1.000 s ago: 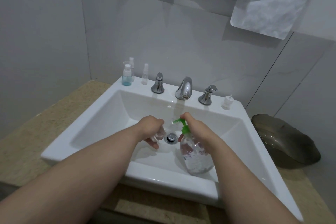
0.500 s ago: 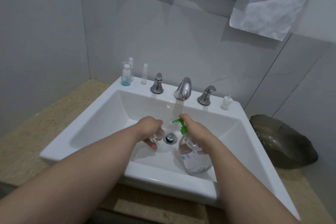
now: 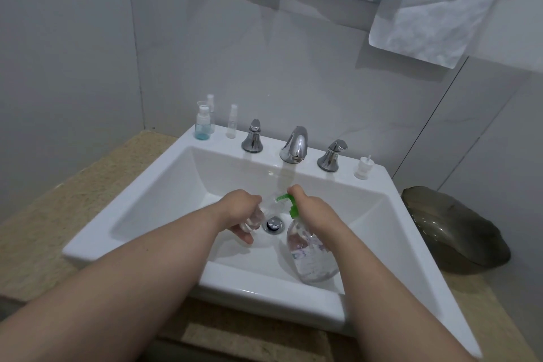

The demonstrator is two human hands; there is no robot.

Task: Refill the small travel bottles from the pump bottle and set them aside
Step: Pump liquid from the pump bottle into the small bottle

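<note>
My left hand (image 3: 241, 209), at 9 o'clock of the drain (image 3: 274, 225), is curled round a small clear travel bottle (image 3: 254, 219) and holds it low in the basin, tipped w/ its mouth toward 3 o'clock. My right hand (image 3: 314, 211), at 3 o'clock, grips the neck of the pump bottle (image 3: 311, 256), one digit on top of the green pump head (image 3: 289, 203). The pump bottle leans, base toward 5 o'clock, approx. touching the sink (image 3: 164, 185) floor. The nozzle aims at the small bottle's mouth; can't tell if they meet.

On the rim at 11 o'clock stand 3 more travel bottles, one w/ blue liquid (image 3: 202, 123). The faucet (image 3: 295, 144) is at 12, a loose white cap (image 3: 363, 167) at 2.

Risks, imo: the mouth is narrow, so any misaim sends soap down the drain right below. Pressing hard on a leaning bottle could skid its base. The clear bottle could slip if soap gets on my fingers.
</note>
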